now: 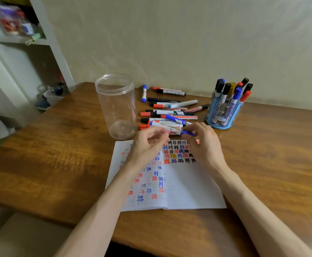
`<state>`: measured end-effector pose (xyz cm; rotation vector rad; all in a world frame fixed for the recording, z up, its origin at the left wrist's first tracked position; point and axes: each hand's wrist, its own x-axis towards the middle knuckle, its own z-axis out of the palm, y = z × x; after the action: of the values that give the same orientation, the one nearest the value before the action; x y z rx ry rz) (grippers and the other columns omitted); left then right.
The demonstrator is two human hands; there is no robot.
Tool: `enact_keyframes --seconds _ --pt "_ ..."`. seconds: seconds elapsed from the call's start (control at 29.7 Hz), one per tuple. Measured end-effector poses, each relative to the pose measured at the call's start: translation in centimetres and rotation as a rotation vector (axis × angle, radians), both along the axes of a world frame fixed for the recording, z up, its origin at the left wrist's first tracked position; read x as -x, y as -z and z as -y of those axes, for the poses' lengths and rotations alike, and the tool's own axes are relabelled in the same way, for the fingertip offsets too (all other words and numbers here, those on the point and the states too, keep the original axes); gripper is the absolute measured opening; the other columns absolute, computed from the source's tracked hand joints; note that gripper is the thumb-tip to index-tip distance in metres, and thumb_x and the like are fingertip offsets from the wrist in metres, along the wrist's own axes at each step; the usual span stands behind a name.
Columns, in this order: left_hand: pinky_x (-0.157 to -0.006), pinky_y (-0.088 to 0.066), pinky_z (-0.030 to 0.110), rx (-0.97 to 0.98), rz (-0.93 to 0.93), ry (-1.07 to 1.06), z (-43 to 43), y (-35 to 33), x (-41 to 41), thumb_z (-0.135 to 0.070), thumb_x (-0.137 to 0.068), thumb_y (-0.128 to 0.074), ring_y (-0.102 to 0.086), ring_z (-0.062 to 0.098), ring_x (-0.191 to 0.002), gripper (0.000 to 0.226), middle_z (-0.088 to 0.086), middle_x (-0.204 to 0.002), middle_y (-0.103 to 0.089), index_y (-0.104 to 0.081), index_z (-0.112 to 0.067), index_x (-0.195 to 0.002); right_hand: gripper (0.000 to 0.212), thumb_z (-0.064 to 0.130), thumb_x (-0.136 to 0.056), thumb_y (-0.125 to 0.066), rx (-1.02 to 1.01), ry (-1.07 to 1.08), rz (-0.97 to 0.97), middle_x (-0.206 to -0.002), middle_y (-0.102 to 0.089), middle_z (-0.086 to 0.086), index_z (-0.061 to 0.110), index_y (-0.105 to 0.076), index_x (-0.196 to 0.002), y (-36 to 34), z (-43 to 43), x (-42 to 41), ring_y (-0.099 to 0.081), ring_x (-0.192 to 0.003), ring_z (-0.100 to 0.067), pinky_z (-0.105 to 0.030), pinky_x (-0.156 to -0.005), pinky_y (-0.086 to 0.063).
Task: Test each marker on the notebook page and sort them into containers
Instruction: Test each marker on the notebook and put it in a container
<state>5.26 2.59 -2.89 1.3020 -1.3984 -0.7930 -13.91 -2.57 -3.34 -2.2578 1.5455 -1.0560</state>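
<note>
The left hand curls its fingers round the white barrel of a marker. The right hand pinches the blue cap between thumb and fingertips. The marker spans the gap between the two hands, held just above the far edge of the notebook.

Its long axis runs across the view, left to right, with the right end dipping slightly toward the person. The capped end points right, so the tip is on the right hand's side. I judge that uncapping calls for a pull along that axis, with the hands drawing apart. The marked page lies directly below the right hand, which is the nearer one for writing.

Beyond the hands a pile of markers lies on the counter. A jar stands left of the pile and a holder right of it.
</note>
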Motion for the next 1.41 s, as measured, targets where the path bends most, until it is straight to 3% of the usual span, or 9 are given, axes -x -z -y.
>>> enact_keyframes --seconds 0.13,0.34,0.47,0.61,0.71,0.87,1.04,1.31,1.41 --pt "-0.082 -0.057 0.02 0.026 0.082 0.037 0.0 -0.2 0.6 -0.032 -0.096 -0.071 -0.072 0.003 -0.097 0.023 -0.011 -0.1 -0.078 -0.076 -0.02 -0.115 0.014 0.028 -0.098 -0.074 -0.27 -0.156 0.32 -0.093 -0.077 0.005 0.018 -0.077 -0.107 -1.2 -1.9 0.4 -0.073 -0.085 -0.009 -0.037 -0.077 -0.063" --pt "-0.086 -0.061 0.032 0.079 0.092 0.081 -0.3 -0.4 1.0 -0.029 -0.096 -0.071 -0.071 0.009 -0.103 0.025 -0.009 -0.109 -0.076 -0.074 -0.017 -0.118 0.02 0.029 -0.1 -0.072 -0.345 -0.29 0.305 -0.1 -0.081 0.011 0.019 -0.081 -0.115 -0.4 -3.8 1.0 -0.076 -0.093 -0.006 -0.037 -0.086 -0.063" --pt "-0.081 -0.061 0.026 0.105 0.103 0.123 -0.4 -0.3 1.0 -0.022 -0.096 -0.072 -0.072 0.01 -0.099 0.026 -0.007 -0.106 -0.076 -0.07 -0.017 -0.122 0.021 0.037 -0.099 -0.071 -0.368 -0.291 0.409 -0.094 -0.08 0.01 0.021 -0.081 -0.108 -0.8 -4.4 1.2 -0.074 -0.084 -0.006 -0.025 -0.073 -0.058" --pt "-0.073 -0.054 0.015 0.207 0.304 0.152 -0.7 0.1 1.2 -0.018 -0.088 -0.078 -0.066 0.004 -0.107 0.04 -0.01 -0.117 -0.073 -0.071 -0.024 -0.128 0.015 0.031 -0.098 -0.073 -0.326 -0.296 0.542 -0.073 -0.074 0.012 0.02 -0.075 -0.087 -1.2 -4.8 0.8 -0.063 -0.061 -0.002 -0.017 -0.057 -0.046" --pt "-0.074 -0.051 0.014 0.177 0.293 0.175 -1.0 0.2 1.5 -0.028 -0.084 -0.081 -0.067 0.004 -0.105 0.044 -0.01 -0.109 -0.073 -0.067 -0.028 -0.126 0.025 0.029 -0.101 -0.07 -0.319 -0.257 0.63 -0.066 -0.073 0.004 0.017 -0.071 -0.079 -1.4 -4.9 0.8 -0.063 -0.055 -0.008 -0.019 -0.056 -0.048" --pt "-0.072 -0.056 0.039 0.089 0.351 0.215 -1.0 0.4 1.4 -0.034 -0.1 -0.063 -0.067 0.013 -0.082 0.02 -0.008 -0.088 -0.071 -0.073 -0.019 -0.11 0.045 0.038 -0.101 -0.069 -0.336 -0.219 0.677 -0.069 -0.073 -0.013 0.002 -0.07 -0.073 -1.6 -4.6 1.7 -0.068 -0.061 -0.023 -0.034 -0.063 -0.053" --pt "-0.065 -0.045 0.02 0.097 0.302 0.273 -1.1 0.0 2.2 -0.031 -0.104 -0.056 -0.062 0.007 -0.073 0.024 -0.013 -0.078 -0.065 -0.072 -0.014 -0.099 0.047 0.036 -0.102 -0.068 -0.348 -0.228 0.695 -0.07 -0.07 -0.017 0.001 -0.067 -0.07 -2.0 -4.8 2.5 -0.066 -0.065 -0.026 -0.037 -0.068 -0.054" --pt "-0.061 -0.043 0.033 0.022 0.096 0.411 -1.5 -1.2 3.6 -0.028 -0.108 -0.051 -0.052 0.013 -0.064 0.036 0.007 -0.068 -0.058 -0.064 -0.007 -0.081 0.03 0.029 -0.103 -0.064 -0.29 -0.314 0.658 -0.07 -0.066 -0.008 0.002 -0.069 -0.092 -2.9 -5.0 4.5 -0.06 -0.065 -0.019 -0.026 -0.066 -0.05" --pt "-0.061 -0.042 0.028 0.022 0.095 0.406 -1.4 -1.0 3.5 -0.027 -0.107 -0.052 -0.052 0.01 -0.064 0.035 -0.003 -0.066 -0.056 -0.064 -0.008 -0.08 0.027 0.029 -0.104 -0.064 -0.307 -0.301 0.66 -0.07 -0.065 -0.007 0.005 -0.069 -0.091 -3.0 -5.0 4.4 -0.058 -0.066 -0.018 -0.026 -0.066 -0.048"
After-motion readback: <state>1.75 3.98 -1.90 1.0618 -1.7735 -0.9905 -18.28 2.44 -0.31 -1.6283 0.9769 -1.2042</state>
